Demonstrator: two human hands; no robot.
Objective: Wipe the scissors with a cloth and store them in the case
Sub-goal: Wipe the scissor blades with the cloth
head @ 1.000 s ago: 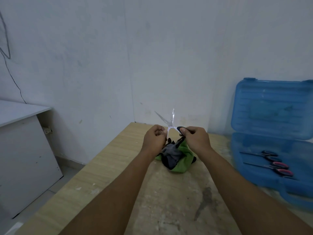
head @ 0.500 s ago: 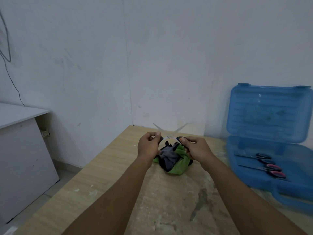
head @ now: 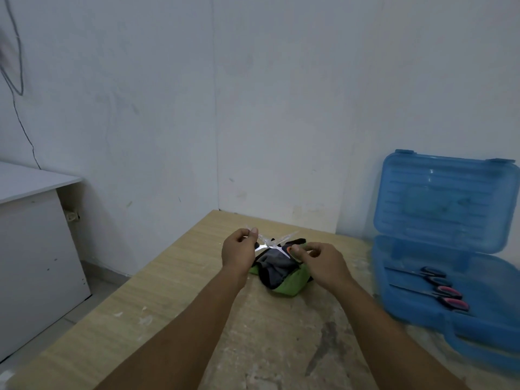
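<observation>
A pair of scissors (head: 271,244), spread wide open and blurred, hangs just above a crumpled green, grey and black cloth (head: 281,277) on the wooden table. My left hand (head: 239,250) pinches one end of the scissors at its fingertips. My right hand (head: 319,261) is curled at the other end, thumb against a dark handle. At the right, the blue plastic case (head: 408,294) stands open with its lid up.
Three scissors with black and pink handles (head: 447,292) lie in the case's base. A white cabinet (head: 33,243) stands left of the table, across a gap of floor. The table (head: 174,319) abuts a white wall, and its left edge runs diagonally.
The scissors' blades have spread wider and dropped lower toward the cloth. Both hands came down and moved apart. The view has tilted, so the case sits lower and further right.
</observation>
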